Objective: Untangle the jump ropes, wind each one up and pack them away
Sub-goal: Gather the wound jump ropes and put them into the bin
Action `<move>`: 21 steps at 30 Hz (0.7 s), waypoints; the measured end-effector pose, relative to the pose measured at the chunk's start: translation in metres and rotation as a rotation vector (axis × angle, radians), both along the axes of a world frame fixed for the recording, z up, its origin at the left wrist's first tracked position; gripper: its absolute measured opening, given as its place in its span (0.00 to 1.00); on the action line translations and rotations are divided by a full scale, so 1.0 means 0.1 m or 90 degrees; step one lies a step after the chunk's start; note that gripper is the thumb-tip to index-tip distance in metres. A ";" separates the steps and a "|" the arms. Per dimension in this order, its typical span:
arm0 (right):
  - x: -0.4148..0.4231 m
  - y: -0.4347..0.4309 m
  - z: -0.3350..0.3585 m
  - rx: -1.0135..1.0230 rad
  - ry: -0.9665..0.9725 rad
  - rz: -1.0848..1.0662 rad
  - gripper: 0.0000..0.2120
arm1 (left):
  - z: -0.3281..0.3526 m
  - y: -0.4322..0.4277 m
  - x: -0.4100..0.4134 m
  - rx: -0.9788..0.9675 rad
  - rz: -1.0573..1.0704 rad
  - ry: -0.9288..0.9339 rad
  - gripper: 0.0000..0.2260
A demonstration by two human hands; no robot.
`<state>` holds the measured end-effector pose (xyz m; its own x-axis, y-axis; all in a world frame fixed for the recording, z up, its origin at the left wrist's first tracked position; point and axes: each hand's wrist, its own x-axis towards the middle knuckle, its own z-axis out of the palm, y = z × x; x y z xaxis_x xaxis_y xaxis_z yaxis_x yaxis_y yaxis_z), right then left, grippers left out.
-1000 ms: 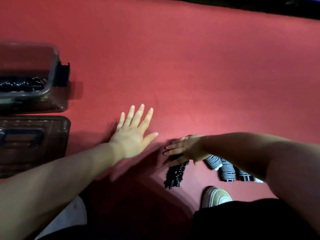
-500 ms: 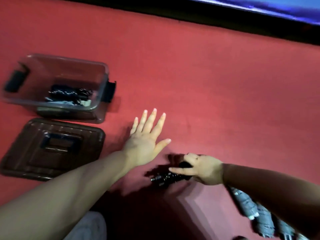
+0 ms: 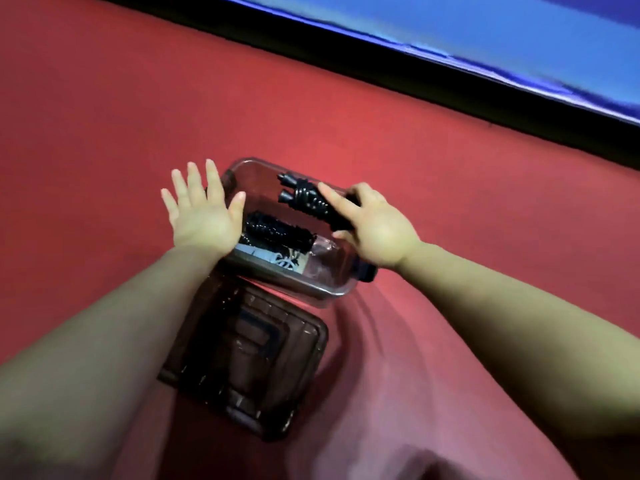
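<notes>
Black, ribbed and tightly wound: a bundled black jump rope (image 3: 309, 199) with two flared handle ends pointing up and left, side by side. Held above the open clear plastic storage box (image 3: 332, 291), over its far right part, not yet resting on the bottom. Clamped in the right hand (image 3: 372, 226), fingers (image 3: 330, 197) closed over the top of the bundle, thumb below it. Inside the box, lower and nearer the left wall, a second wound black jump rope (image 3: 277, 233), also ribbed like a spring, lying across a printed white and blue card (image 3: 277, 259) on the bottom. Left hand (image 3: 202, 216) open and empty, palm down, fingers spread apart, at the left rim of the box; touching the rim or only above it, cannot tell. Just before the box, a dark brown translucent plastic lid (image 3: 249, 358) with a recessed handle, lying flat on the red carpet floor (image 3: 104, 116). Beyond the carpet, a black strip and a shiny blue surface (image 3: 485, 26).
</notes>
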<state>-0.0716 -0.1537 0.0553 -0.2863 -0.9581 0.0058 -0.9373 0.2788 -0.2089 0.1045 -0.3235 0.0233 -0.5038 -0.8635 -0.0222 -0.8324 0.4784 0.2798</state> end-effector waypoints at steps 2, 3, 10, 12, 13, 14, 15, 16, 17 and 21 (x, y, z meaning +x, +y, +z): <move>0.07 -0.43 -0.14 0.088 0.030 0.022 0.33 | -0.08 -0.13 -0.03 -0.014 -0.026 -0.016 0.30; 0.10 -0.59 -0.22 0.130 0.056 0.034 0.34 | -0.12 -0.16 -0.05 -0.020 -0.045 -0.025 0.30; 0.21 -1.07 -0.69 0.245 0.228 0.059 0.29 | -0.33 -0.17 -0.10 -0.062 -0.067 -0.050 0.30; 0.18 -1.09 -0.78 0.247 0.312 0.060 0.29 | -0.34 -0.16 -0.11 -0.048 -0.065 -0.053 0.31; 0.17 -1.10 -0.81 0.248 0.339 0.050 0.29 | -0.34 -0.16 -0.12 -0.042 -0.066 -0.055 0.31; 0.17 -1.10 -0.82 0.253 0.358 0.040 0.30 | -0.33 -0.16 -0.13 -0.039 -0.066 -0.057 0.31; 0.18 -1.09 -0.82 0.261 0.368 0.035 0.30 | -0.34 -0.16 -0.13 -0.039 -0.066 -0.058 0.32; 0.20 -1.09 -0.83 0.271 0.369 0.034 0.30 | -0.33 -0.16 -0.12 -0.040 -0.067 -0.057 0.32; 0.21 -1.09 -0.83 0.280 0.366 0.033 0.30 | -0.33 -0.16 -0.12 -0.044 -0.068 -0.058 0.32; 0.22 -1.08 -0.76 0.281 0.340 0.018 0.32 | -0.33 -0.15 -0.11 -0.065 -0.073 -0.068 0.32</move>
